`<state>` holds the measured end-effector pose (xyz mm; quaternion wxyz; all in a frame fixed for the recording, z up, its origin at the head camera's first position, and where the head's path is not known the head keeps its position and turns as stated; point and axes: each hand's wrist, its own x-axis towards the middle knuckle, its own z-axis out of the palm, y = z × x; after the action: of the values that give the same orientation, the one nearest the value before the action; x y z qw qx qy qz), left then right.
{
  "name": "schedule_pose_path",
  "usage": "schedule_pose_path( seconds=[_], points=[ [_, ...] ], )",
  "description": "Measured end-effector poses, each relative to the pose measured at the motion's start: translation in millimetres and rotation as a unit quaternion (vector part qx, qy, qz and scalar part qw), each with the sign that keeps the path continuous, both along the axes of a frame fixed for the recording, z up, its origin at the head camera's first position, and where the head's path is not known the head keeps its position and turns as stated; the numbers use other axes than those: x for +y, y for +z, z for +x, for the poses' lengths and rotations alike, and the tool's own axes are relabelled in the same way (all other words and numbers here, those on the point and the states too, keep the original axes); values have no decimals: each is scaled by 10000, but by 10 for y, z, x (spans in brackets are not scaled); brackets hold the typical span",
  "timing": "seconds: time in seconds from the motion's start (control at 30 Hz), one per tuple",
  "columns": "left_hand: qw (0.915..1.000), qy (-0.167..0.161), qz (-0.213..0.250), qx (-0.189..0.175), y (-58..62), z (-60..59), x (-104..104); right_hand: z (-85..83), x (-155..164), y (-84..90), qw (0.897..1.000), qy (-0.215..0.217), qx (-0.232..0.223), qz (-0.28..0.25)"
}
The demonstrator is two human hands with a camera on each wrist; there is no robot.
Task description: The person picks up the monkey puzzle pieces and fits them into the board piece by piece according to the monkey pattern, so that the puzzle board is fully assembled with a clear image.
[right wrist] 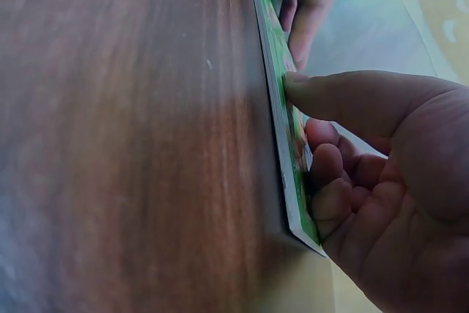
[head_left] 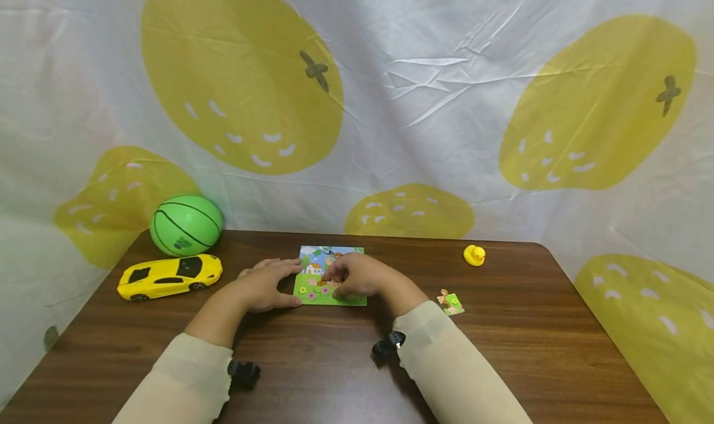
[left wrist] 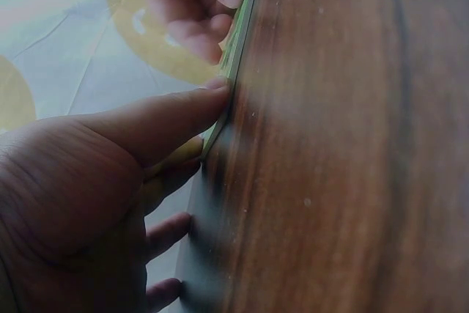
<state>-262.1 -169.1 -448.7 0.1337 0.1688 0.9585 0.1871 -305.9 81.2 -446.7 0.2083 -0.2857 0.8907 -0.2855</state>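
A square picture puzzle (head_left: 304,294) with a blue sky, a house and flowers lies flat at the table's middle. My left hand (head_left: 268,284) rests at its left side, fingers fairly straight; the thumb touches the lower left corner in the left wrist view. My right hand (head_left: 359,275) is over the puzzle's right half. In the right wrist view its thumb touches the puzzle face and its other fingers curl against it; whether they pinch a piece is hidden. A loose puzzle piece (head_left: 454,303), green with a yellow flower, lies right of the right forearm.
A yellow toy car (head_left: 167,278) stands at the left, with a green ball (head_left: 186,225) behind it. Toward the back right is a yellow rubber duck (head_left: 474,255). A white curtain (head_left: 424,132) with large yellow fruit prints hangs behind the brown wooden table (head_left: 535,325).
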Motion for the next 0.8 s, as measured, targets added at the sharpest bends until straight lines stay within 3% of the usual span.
schedule_pose_path(
  seconds=[0.2, 0.8],
  points=[
    [10000, -5, 2, -28, 7, 3, -1, 0, 10, 9, 9997, -53, -229, -113],
    [10000, -14, 5, -6, -7, -4, -7, -10, -6, 37, 9970, 405, 425, 495]
  ],
)
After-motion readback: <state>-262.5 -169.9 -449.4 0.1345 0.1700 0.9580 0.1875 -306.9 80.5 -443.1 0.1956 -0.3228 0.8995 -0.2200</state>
